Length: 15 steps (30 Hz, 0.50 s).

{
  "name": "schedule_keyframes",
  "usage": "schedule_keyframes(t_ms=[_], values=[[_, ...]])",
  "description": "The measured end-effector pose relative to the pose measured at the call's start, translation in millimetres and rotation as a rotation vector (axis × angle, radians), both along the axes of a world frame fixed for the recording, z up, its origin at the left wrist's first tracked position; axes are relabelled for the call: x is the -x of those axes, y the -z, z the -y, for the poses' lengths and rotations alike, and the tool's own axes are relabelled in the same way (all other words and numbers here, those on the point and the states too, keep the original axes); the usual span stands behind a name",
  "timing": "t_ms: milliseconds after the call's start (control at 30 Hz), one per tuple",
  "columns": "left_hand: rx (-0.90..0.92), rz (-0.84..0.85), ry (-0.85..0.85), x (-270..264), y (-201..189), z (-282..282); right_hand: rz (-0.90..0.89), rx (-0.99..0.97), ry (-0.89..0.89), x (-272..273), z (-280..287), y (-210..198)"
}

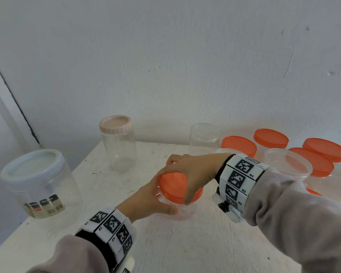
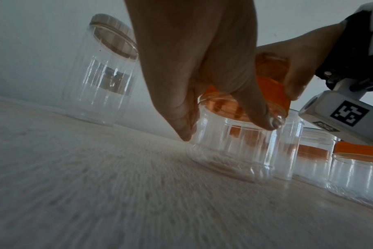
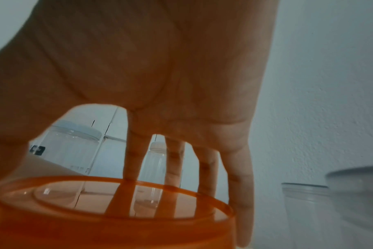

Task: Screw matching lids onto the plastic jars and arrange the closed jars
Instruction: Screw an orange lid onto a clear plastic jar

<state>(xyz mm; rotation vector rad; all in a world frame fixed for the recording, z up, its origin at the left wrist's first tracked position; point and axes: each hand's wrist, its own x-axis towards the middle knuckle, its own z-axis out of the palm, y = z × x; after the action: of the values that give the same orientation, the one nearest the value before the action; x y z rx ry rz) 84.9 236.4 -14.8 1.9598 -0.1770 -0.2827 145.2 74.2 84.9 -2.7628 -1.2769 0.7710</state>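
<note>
A short clear jar [image 1: 182,210] [image 2: 234,151] stands mid-table with an orange lid [image 1: 174,186] [image 2: 270,89] [image 3: 109,219] on its mouth. My left hand [image 1: 156,196] [image 2: 202,84] wraps the jar just below the lid, thumb in front. My right hand [image 1: 189,172] [image 3: 160,84] comes over from the right, its fingers and thumb curled round the lid's rim. In the left wrist view the lid looks tilted on the jar.
A wide jar with a pale blue lid [image 1: 37,182] stands at the left edge. A tall jar with a beige lid [image 1: 118,142] stands behind. An open clear jar [image 1: 204,138] and several orange-lidded jars [image 1: 270,138] crowd the right. A wall runs behind the white table [image 1: 185,243].
</note>
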Motion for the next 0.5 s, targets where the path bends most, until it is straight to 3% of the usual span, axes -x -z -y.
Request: schedule_keyframes(t_ms=[367, 500], values=[[-0.080, -0.065, -0.067, 0.4, 0.4, -0.7, 0.149, 0.092, 0.213, 7.1, -6.8, 9.2], [-0.073, -0.063, -0.066, 1.6, -0.6, 0.0, 0.073, 0.168, 0.137, 6.6, -6.2, -2.9]])
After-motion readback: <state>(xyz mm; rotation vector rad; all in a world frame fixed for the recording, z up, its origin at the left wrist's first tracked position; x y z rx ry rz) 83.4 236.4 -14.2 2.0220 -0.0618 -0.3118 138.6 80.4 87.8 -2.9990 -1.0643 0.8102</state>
